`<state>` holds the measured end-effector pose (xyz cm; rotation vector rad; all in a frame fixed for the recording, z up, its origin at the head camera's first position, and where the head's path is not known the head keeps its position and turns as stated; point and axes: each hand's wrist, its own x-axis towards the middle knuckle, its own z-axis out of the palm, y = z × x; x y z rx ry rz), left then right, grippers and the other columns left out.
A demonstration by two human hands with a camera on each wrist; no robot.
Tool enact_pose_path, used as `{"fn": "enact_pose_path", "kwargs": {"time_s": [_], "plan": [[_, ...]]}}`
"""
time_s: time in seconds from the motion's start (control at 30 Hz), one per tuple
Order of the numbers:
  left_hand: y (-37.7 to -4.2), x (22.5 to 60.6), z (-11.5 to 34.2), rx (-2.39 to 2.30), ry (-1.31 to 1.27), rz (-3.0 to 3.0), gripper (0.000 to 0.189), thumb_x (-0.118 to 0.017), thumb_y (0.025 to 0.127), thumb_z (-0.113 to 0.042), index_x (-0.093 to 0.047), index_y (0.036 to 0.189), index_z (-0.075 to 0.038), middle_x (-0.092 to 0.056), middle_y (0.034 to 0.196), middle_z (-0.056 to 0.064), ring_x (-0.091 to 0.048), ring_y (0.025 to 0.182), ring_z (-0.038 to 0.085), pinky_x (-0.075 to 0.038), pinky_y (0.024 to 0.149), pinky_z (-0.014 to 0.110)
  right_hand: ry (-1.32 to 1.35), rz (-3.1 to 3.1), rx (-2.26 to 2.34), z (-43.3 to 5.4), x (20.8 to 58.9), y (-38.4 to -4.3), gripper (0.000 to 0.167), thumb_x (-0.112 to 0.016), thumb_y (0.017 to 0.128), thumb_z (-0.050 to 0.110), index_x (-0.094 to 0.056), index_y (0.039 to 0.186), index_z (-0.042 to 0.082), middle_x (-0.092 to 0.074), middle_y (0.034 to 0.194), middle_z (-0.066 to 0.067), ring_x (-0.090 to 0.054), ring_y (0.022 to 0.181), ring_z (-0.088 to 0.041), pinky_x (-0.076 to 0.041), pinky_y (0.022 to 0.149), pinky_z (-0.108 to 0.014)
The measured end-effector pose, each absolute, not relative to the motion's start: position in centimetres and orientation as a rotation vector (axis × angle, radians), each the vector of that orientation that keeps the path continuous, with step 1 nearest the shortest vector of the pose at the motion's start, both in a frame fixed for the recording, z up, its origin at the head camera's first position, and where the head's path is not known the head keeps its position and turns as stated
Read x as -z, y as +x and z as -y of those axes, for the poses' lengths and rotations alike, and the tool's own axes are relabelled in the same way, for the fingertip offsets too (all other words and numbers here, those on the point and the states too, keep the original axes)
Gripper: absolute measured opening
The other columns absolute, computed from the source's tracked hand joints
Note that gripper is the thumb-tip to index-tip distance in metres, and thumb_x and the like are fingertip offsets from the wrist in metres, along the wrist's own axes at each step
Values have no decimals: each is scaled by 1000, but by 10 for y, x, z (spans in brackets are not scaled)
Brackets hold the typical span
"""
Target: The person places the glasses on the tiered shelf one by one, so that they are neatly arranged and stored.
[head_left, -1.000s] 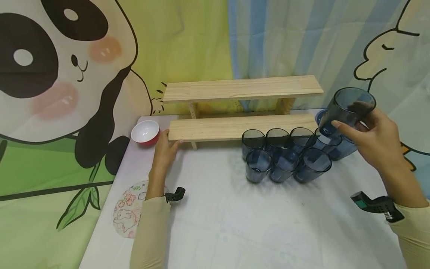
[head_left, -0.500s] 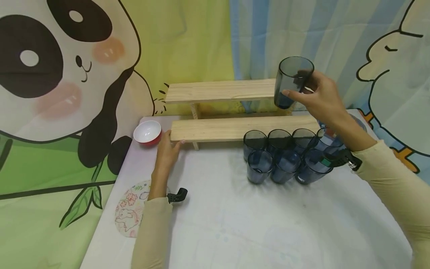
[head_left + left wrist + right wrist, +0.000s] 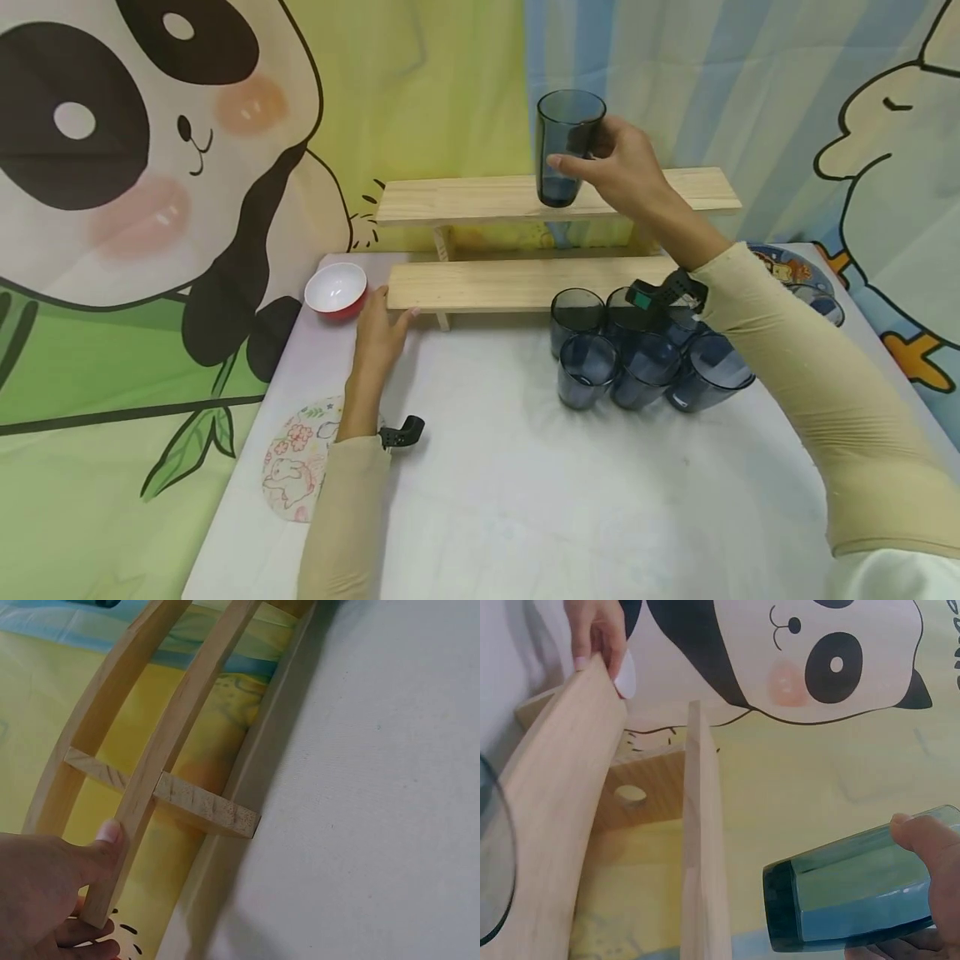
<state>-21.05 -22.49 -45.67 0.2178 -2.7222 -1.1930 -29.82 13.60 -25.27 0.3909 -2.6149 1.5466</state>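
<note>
Tall, transparent smoked-blue tumbler (image 3: 555,140): near upright, long axis roughly vertical, base apart above upper pale-wood shelf board (image 3: 457,197). Right hand (image 3: 626,167), nearer, pinches tumbler between thumb and fingers, from its right. Left hand (image 3: 377,333) grips left end of lower pale-wood shelf board (image 3: 480,285).

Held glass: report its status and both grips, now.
Right grip: holding glass above upper board, apart from it. Left grip: pinching lower board at left end. In the way: right sleeve partly hides other glasses in head view.
</note>
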Motion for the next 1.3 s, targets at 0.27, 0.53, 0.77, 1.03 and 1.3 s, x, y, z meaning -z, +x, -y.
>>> {"fn": "enact_pose_path", "kwargs": {"time_s": [0.27, 0.53, 0.77, 1.03, 1.3], "plan": [[-205, 454, 225, 1172, 231, 2718, 73, -72, 102, -27, -36, 159, 1, -41, 162, 26, -34, 153, 42, -26, 128, 55, 439, 2570, -1637, -89, 249, -327, 51, -81, 93, 39, -57, 128, 12, -58, 118, 3, -55, 110, -15, -48, 95, -32], [-201, 454, 220, 1189, 257, 2713, 74, -70, 103, -27, -33, 161, 1, -36, 165, 26, -31, 155, 42, -25, 129, 55, 432, 2600, -1734, -39, 246, -340, 71, -82, 92, 40, -50, 149, 11, -60, 139, -3, -58, 125, -17, -51, 103, -29], [-198, 454, 215, 1171, 276, 2722, 75, -70, 103, -30, -34, 161, 0, -36, 165, 25, -32, 155, 42, -25, 128, 56, 452, 2617, -1786, -5, 251, -349, 70, -81, 93, 40, -50, 149, 12, -59, 143, -4, -58, 128, -18, -52, 103, -27], [-197, 453, 209, 1168, 249, 2726, 72, -70, 103, -28, -35, 160, -1, -39, 162, 25, -35, 153, 42, -27, 127, 56, 439, 2683, -1752, 26, 259, -345, 84, -81, 92, 46, -41, 158, 11, -54, 151, -5, -54, 132, -17, -50, 104, -27], [-199, 453, 205, 1158, 226, 2725, 71, -70, 103, -27, -36, 160, 0, -41, 161, 25, -36, 152, 42, -27, 127, 54, 477, 2609, -1779, 43, 281, -347, 83, -81, 92, 45, -41, 157, 10, -56, 149, -4, -55, 129, -16, -51, 102, -24]]}}
